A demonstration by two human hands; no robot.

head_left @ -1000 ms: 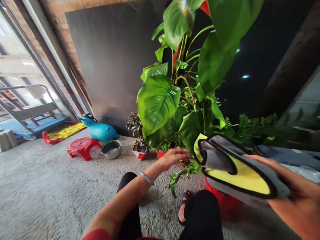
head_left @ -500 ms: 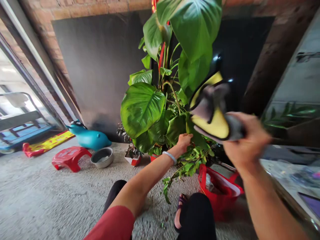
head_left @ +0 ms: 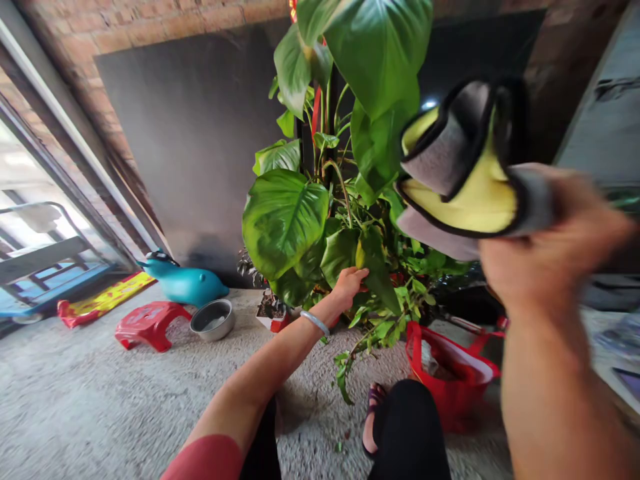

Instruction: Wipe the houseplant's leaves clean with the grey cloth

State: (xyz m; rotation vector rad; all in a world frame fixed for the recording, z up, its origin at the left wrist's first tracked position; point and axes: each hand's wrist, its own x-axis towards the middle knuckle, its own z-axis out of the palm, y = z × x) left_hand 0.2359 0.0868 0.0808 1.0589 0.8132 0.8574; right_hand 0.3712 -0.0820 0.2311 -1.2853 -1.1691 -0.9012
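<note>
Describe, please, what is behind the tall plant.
Behind the plant, a dark board stands before a brick wall. Its leaves hide the middle; whether the board continues is unclear.

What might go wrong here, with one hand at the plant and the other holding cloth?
The left hand is at a low leaf, so a hard tug could tear it.
The right hand grips a folded yellow-and-gray cloth, which looks close to the big upper leaf, so a swing might snag it.
The open red bag stands beside the black-clad knee, so a shifting leg might tip it.
</note>
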